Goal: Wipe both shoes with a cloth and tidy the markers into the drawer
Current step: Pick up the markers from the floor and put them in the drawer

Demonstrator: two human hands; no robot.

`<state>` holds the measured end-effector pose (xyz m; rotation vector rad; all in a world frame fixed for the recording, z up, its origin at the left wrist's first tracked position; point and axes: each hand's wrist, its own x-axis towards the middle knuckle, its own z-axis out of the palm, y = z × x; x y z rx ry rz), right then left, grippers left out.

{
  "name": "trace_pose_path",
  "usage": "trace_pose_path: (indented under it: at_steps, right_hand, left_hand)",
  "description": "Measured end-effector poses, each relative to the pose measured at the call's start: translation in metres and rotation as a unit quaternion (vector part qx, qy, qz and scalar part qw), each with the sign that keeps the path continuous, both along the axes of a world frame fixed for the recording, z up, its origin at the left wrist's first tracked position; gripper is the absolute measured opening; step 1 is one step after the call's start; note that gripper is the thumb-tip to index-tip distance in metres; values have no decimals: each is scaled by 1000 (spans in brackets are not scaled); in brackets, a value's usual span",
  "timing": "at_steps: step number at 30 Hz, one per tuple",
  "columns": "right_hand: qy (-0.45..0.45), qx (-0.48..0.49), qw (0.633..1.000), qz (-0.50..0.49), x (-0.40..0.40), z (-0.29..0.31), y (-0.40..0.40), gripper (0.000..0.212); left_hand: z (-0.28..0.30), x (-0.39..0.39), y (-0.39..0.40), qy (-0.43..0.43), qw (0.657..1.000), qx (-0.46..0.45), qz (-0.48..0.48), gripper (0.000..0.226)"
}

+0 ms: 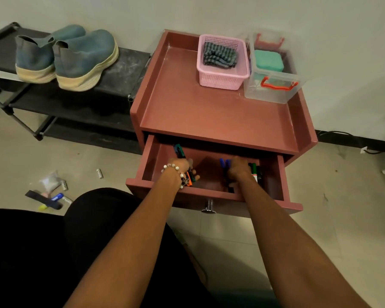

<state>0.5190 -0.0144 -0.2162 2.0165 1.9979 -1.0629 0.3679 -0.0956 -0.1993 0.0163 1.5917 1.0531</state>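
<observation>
The reddish-brown cabinet's drawer (pixel 283 174) is pulled open. Both my hands are inside it. My left hand (pixel 182 166), with a bead bracelet at the wrist, grips a bundle of markers (pixel 190 176), orange and green among them. My right hand (pixel 239 168) grips more markers (pixel 256 173), with blue caps showing to its left and green and black ones to its right. Two blue-green shoes (pixel 85 58) with cream soles stand side by side on the black shoe rack (pixel 129 63) at the left. A folded dark cloth (pixel 219 55) lies in a pink basket (pixel 220 81) on the cabinet top.
A clear plastic box (pixel 273 90) with a red handle and a teal item stands beside the basket. Small litter, a blue-capped marker (pixel 57 197) and a dark strap lie on the floor at the left. Cables run along the wall at the right.
</observation>
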Motion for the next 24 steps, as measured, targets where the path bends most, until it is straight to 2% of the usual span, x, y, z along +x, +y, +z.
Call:
trace_pose_path:
  at_steps: [2, 4, 8, 12, 14, 16, 17, 19, 20, 22, 24]
  right_hand:
    - [-57, 56, 996, 25, 5, -8, 3, 21]
    - [-70, 78, 994, 20, 8, -13, 5, 26]
    - [-77, 76, 994, -26, 19, -18, 12, 28]
    - [-59, 64, 994, -64, 28, -16, 13, 23]
    - [-54, 82, 992, -74, 29, -13, 14, 21]
    - [9, 106, 989, -100, 25, -10, 12, 27]
    - [96, 90, 983, -126, 22, -7, 8, 24]
    - [289, -9, 946, -146, 10, 1, -2, 17]
    - [351, -66, 925, -128, 4, 7, -9, 13]
    - [391, -131, 908, -69, -8, 16, -21, 8]
    - [398, -137, 906, -45, -17, 19, -25, 16]
  left_hand:
    - [1, -1, 0, 0, 1000, 1, -4, 9]
    - [2, 0, -1, -3, 1000, 2, -12, 14]
    - [2, -2, -2, 11, 1000, 10, -17, 28]
    - [2, -3, -4, 27, 999, 19, -21, 27]
    - [-2, -4, -1, 67, 997, 8, -47, 34]
    - [-6, -4, 1, 130, 987, 4, -90, 36]
    - [-7, -3, 1, 145, 985, 10, -97, 37]
    - [-10, -2, 3, 138, 984, 27, -111, 41]
    - [-11, -1, 4, 127, 984, 34, -118, 41]
    - [-11, 1, 4, 99, 987, 41, -120, 35]
    - [-10, 1, 4, 81, 991, 38, -104, 28]
